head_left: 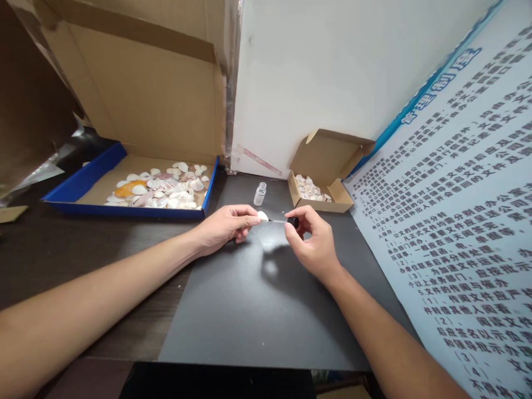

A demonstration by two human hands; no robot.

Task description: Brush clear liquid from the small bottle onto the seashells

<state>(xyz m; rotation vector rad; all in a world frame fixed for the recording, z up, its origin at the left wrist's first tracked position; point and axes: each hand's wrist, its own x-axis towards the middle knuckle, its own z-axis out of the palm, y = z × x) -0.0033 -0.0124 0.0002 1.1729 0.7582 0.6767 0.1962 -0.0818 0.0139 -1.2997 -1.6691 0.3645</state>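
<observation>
Between thumb and fingers, my left hand pinches a small white seashell above the dark mat. My right hand is closed on the black cap of a brush applicator. Its thin stem points left, and the dark tip meets or nearly meets the shell's edge. Just behind the hands, a small clear glass bottle with a printed label stands upright and uncapped.
At the back left, a blue-edged cardboard box with its lid raised holds many shells. A smaller open cardboard box with small white shells stands at the back right. A grey mat covers part of the dark table; a printed board leans along the right.
</observation>
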